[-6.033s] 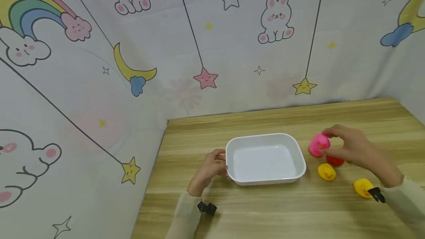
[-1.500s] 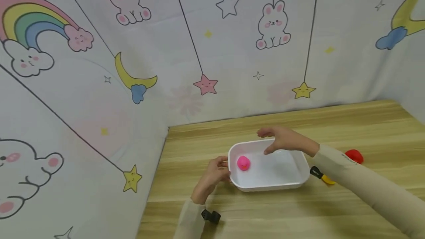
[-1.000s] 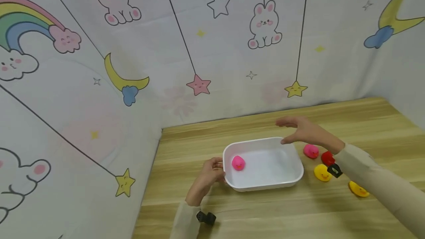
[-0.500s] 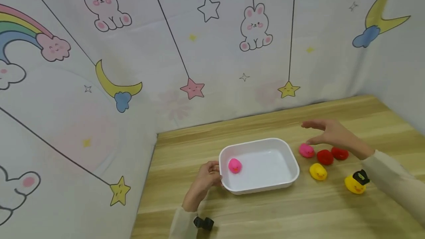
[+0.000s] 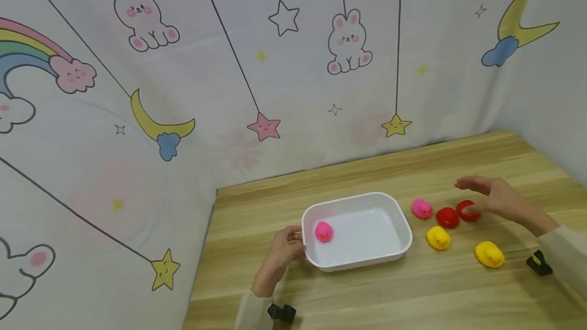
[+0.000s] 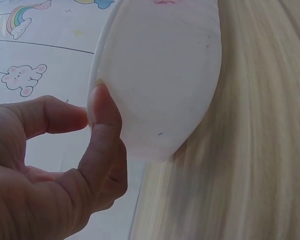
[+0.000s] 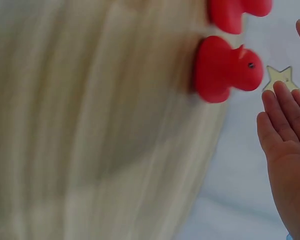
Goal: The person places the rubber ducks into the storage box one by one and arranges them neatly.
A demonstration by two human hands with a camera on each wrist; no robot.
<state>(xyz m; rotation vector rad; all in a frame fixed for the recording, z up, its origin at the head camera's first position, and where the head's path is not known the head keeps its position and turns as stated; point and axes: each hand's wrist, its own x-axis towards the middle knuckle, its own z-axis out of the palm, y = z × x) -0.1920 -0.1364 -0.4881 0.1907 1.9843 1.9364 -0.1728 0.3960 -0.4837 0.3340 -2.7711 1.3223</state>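
A white tray [image 5: 357, 264] stands on the table with one pink rubber duck [image 5: 324, 232] inside, near its left end. My left hand [image 5: 285, 249] holds the tray's left end; in the left wrist view its curled fingers [image 6: 106, 107] meet at the rim and outer wall. My right hand [image 5: 504, 200] hovers with thumb and fingers apart over the rightmost red rubber duck [image 5: 469, 211], holding nothing. In the right wrist view a gap shows between the palm and that red duck [image 7: 225, 69]. Another red duck [image 5: 447, 217] sits just left of it.
A second pink duck [image 5: 422, 209] stands right of the tray. Two yellow ducks, one nearer the tray [image 5: 438, 238] and another yellow duck [image 5: 489, 254] farther right, sit in front of the red ones. Patterned cloth [image 5: 298, 152] borders the wooden table behind and at the sides.
One pink duck has gone from the right-hand group into the tray. My right hand released it, then moved right from over the tray to the red ducks. My left hand stays at the tray.
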